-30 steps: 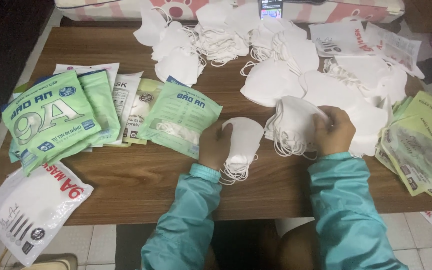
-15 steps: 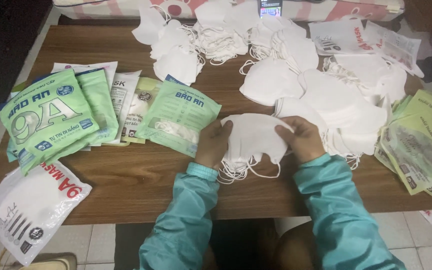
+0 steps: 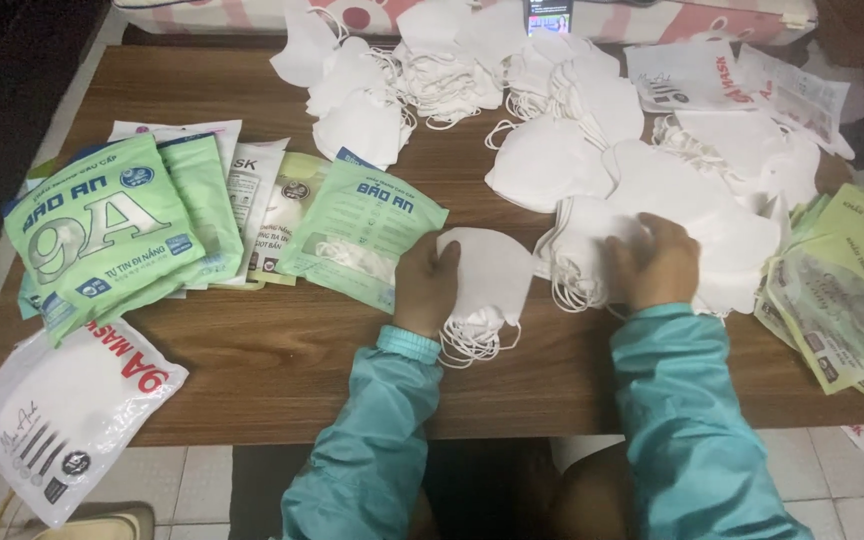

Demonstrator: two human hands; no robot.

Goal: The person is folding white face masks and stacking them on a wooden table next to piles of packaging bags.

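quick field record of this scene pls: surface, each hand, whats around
surface: brown wooden table
left hand: pressing on a small stack of white folded face masks
right hand: reaching into a loose pile of white masks
left side: green printed mask packets
near left corner: white plastic bag
right edge: yellow-green packets
sleeves: teal jacket

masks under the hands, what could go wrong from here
The ear loops hanging from the small stack under the left hand could tangle. The right hand may drag several masks off the big pile at once. The white bag overhangs the table edge and might slip off.
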